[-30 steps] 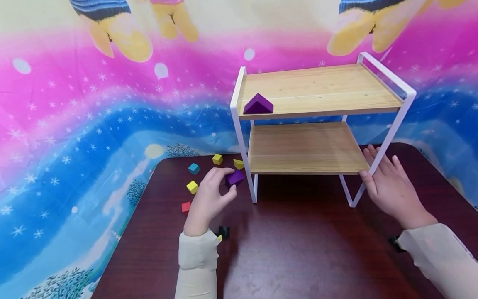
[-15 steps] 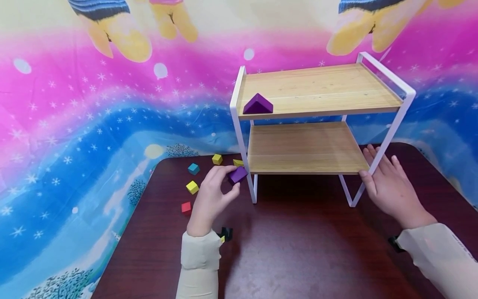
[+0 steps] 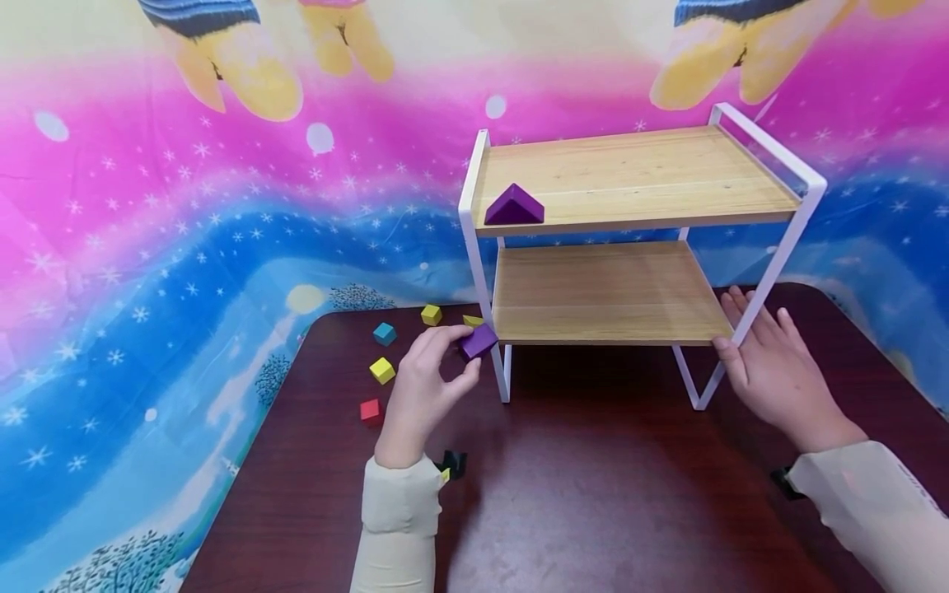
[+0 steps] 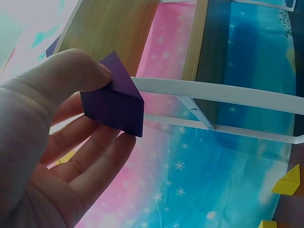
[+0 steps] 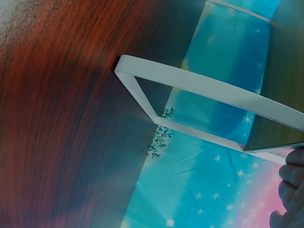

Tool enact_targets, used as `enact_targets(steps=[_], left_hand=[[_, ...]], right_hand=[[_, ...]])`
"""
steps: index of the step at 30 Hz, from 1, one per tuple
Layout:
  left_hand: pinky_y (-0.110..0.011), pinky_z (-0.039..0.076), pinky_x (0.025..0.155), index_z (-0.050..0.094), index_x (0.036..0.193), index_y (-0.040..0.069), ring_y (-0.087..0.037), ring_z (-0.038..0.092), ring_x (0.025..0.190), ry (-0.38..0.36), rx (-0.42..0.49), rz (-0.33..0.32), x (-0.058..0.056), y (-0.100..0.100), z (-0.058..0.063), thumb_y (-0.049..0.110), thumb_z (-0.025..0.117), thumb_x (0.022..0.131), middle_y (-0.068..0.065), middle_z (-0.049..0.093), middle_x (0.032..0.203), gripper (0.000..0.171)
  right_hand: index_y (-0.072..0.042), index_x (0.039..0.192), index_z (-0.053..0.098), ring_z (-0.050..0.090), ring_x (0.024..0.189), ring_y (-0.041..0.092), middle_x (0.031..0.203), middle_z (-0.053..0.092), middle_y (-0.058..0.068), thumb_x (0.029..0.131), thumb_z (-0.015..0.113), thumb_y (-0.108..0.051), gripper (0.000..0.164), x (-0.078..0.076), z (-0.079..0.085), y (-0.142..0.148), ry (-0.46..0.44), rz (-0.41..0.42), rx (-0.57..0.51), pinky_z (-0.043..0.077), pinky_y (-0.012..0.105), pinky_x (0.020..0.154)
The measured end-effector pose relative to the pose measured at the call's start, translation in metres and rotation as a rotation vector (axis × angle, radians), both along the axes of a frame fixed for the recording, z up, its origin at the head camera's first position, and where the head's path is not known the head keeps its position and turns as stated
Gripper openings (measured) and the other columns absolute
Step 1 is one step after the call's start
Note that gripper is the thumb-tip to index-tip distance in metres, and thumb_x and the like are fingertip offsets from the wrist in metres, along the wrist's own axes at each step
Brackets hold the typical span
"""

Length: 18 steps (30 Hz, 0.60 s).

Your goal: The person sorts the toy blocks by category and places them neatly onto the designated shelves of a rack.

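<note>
My left hand [image 3: 421, 394] pinches a purple block [image 3: 478, 340] with slanted faces between thumb and fingers, close to the rack's left front leg. In the left wrist view the thumb lies on the upper face of the purple block [image 4: 116, 102], with fingers beneath it. A purple triangular block [image 3: 515, 206] sits at the left front of the rack's top shelf [image 3: 638, 173]. My right hand [image 3: 786, 379] rests against the right side of the rack, fingers extended and thumb at the corner of the lower shelf [image 3: 608, 296]. Only part of the right hand [image 5: 290, 190] shows in its wrist view.
Left of the rack on the dark table [image 3: 593, 494] lie a red cube [image 3: 370, 411], a yellow cube [image 3: 381, 371], a blue cube [image 3: 385, 333] and another yellow cube [image 3: 431, 315]. A yellow triangular block [image 3: 472, 321] is partly hidden behind the held block. A patterned cloth [image 3: 222, 247] hangs behind.
My left hand has moved slightly right and up with the purple block, which now overlaps the rack's left leg in the head view. The right hand has stayed in place.
</note>
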<state>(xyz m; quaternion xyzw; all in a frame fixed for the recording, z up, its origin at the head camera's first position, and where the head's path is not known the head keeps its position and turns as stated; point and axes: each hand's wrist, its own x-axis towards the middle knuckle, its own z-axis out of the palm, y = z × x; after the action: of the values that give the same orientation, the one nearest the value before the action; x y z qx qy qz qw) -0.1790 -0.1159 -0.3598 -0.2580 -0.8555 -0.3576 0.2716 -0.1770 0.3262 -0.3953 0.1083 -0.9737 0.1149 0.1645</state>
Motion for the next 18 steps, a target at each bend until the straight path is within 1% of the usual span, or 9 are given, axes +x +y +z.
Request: enact_targets(steps=[6, 18], left_hand=[[-0.036, 0.058, 0.090, 0.068, 0.122, 0.005, -0.023, 0.063, 0.108, 0.018, 0.020, 0.003, 0.001, 0.002, 0.001, 0.008, 0.083, 0.083, -0.011, 0.068, 0.118, 0.041], [-0.033, 0.058, 0.090, 0.069, 0.120, 0.004, -0.022, 0.064, 0.106, 0.128, 0.036, -0.003, 0.003, 0.011, 0.002, 0.009, 0.084, 0.082, -0.011, 0.068, 0.116, 0.041]], right_hand=[[0.000, 0.160, 0.011, 0.002, 0.155, 0.035, 0.165, 0.013, 0.026, 0.111, 0.033, -0.037, 0.066, -0.001, -0.001, 0.000, -0.005, -0.007, 0.004, -0.013, 0.051, 0.122], [0.001, 0.160, 0.012, 0.004, 0.154, 0.038, 0.164, 0.015, 0.027, 0.111, 0.030, -0.039, 0.066, -0.002, -0.001, 0.000, -0.013, -0.004, -0.015, -0.013, 0.050, 0.122]])
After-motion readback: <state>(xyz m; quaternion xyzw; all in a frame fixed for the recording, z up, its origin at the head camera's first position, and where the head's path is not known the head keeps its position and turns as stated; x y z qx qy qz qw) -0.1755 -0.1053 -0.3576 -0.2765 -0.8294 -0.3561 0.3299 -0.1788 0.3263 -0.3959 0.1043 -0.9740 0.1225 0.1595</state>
